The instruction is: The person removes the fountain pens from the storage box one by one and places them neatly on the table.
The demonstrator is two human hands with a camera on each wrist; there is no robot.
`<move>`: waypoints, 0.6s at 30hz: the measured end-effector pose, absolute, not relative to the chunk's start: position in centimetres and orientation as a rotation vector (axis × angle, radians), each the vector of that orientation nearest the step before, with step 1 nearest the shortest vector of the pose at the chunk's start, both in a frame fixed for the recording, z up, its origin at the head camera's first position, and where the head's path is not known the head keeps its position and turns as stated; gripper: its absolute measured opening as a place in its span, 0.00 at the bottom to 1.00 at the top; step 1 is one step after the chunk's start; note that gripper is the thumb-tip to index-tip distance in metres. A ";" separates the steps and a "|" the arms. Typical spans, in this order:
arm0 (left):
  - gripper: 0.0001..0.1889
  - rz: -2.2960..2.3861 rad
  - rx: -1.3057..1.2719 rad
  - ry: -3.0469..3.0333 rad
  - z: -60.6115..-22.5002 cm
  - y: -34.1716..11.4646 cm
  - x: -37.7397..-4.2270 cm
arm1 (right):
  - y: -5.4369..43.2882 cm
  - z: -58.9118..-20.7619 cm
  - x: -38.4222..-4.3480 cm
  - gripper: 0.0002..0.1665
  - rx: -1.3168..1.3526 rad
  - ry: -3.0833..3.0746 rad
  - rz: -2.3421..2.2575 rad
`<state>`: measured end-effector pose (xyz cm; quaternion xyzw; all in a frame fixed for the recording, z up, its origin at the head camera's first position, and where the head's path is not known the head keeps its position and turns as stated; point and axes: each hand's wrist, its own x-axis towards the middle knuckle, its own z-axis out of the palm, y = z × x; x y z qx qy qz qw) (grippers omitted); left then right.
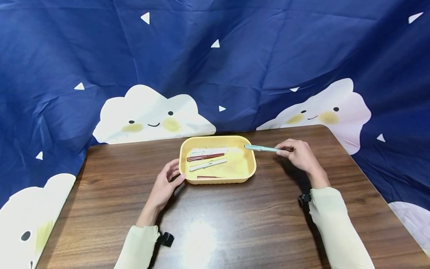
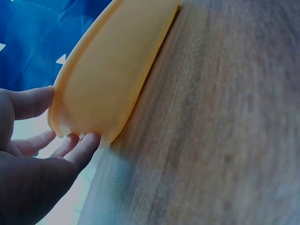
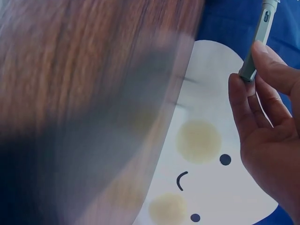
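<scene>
A pale yellow plastic tray (image 1: 239, 166) with rounded corners stands on the table. At its left end my left hand (image 1: 166, 184) holds the near corner, thumb and fingers against the wall; the left wrist view shows the fingertips on the tray's end (image 2: 101, 75). To the right, my right hand (image 1: 300, 155) pinches one end of a light blue-green pen (image 1: 262, 148), whose other end reaches over the tray's right rim. In the right wrist view, thumb and fingertips grip the pen (image 3: 259, 44). Inside the tray lie a dark red pen (image 1: 205, 157) and a white pen (image 1: 208, 164).
More pale pens (image 1: 205, 151) lie along the tray's far side, and a thin red piece (image 1: 208, 176) shows by its near wall. The brown wooden table (image 1: 242, 220) ends at a blue curtain (image 1: 201, 67) with white clouds. Dark straps (image 1: 166, 239) sit at both wrists.
</scene>
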<state>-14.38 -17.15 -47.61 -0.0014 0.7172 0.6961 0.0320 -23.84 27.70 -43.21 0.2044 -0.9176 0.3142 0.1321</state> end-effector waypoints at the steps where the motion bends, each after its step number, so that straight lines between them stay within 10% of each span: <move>1: 0.31 2.145 -0.003 2.207 -47.6 -17.2 -14.4 | 27.8 -43.2 -23.9 0.08 0.588 -2.661 0.906; 18: 0.32 2.139 0.006 2.199 -47.5 -17.2 -14.4 | 30.0 -43.8 -24.3 0.07 0.460 -2.728 0.870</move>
